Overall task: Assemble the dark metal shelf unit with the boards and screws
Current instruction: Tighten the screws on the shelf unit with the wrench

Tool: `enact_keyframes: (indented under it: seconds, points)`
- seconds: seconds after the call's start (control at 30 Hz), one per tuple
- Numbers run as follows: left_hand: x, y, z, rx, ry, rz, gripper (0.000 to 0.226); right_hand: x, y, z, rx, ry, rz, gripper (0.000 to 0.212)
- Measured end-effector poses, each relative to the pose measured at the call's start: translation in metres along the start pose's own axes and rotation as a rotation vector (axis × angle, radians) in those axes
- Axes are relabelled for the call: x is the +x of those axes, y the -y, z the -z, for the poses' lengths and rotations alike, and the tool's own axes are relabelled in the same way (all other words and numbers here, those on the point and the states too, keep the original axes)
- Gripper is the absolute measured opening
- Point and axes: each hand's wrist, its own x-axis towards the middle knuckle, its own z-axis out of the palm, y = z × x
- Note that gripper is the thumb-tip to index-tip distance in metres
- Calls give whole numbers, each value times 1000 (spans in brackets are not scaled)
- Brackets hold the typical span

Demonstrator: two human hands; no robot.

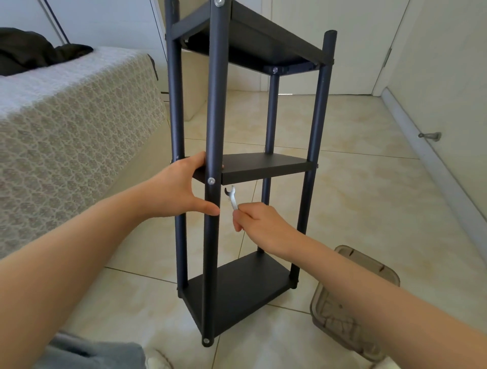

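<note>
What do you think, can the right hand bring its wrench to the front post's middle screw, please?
Probably yes: its wrench sits near the screw with nothing between, and the left hand leaves it uncovered.

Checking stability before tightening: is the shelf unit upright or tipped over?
Upright: the shelf unit stands on its feet on the floor.

Count: dark round metal posts [213, 131] [175, 105] [271, 105] [320, 105], 4; flat black boards [263, 39] [263, 164] [237, 284], 3; silver screw heads [218, 2] [274, 69] [210, 181] [206, 341], 4; small silver wrench [233, 200], 1.
</note>
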Motion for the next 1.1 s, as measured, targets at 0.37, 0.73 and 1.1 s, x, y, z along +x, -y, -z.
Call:
enact_keyframes:
  seconds: [0.37, 0.73, 1.1]
  points:
    - [1, 11, 11, -60, 42, -50, 64, 20, 2, -13, 134, -66, 43, 38]
    - [4, 20, 14, -37, 58, -37, 60, 22, 9, -19, 225, -124, 104, 36]
    - [1, 27, 14, -15, 52, -8, 73, 25, 4, -19, 184, -160, 127, 31]
